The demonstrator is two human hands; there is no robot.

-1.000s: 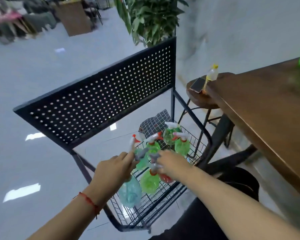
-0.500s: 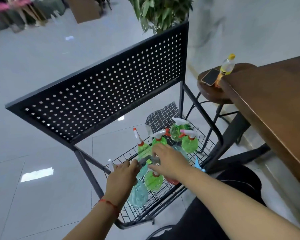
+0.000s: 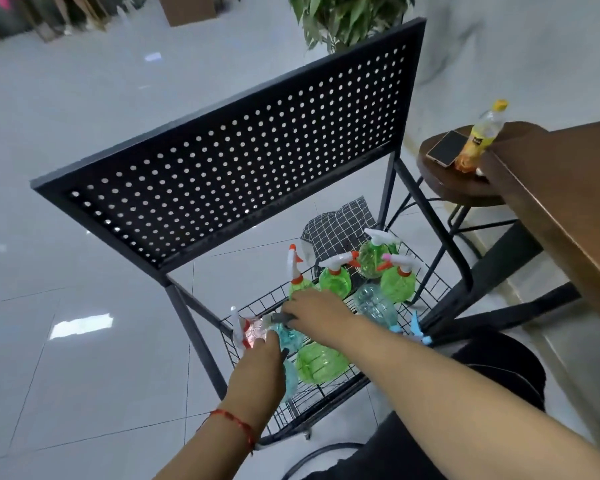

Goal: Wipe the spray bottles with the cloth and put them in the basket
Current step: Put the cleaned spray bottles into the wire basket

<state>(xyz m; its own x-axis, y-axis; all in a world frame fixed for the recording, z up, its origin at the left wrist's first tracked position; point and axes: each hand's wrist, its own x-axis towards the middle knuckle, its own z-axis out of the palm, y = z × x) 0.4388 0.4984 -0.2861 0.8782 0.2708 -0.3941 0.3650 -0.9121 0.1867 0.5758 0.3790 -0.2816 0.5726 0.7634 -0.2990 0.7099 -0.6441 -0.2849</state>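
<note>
While my right hand pinches the blue spray bottle by its grey head in the basket, my left hand sits beside, grip unreadable | green bottles crowd beyond | cloth farther

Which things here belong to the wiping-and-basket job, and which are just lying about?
Job: spray bottles, wire basket, checked cloth, left hand, right hand holding the blue spray bottle by its grey head.
Lying about: phone, drink bottle, stool, wooden table, potted plant.
</note>
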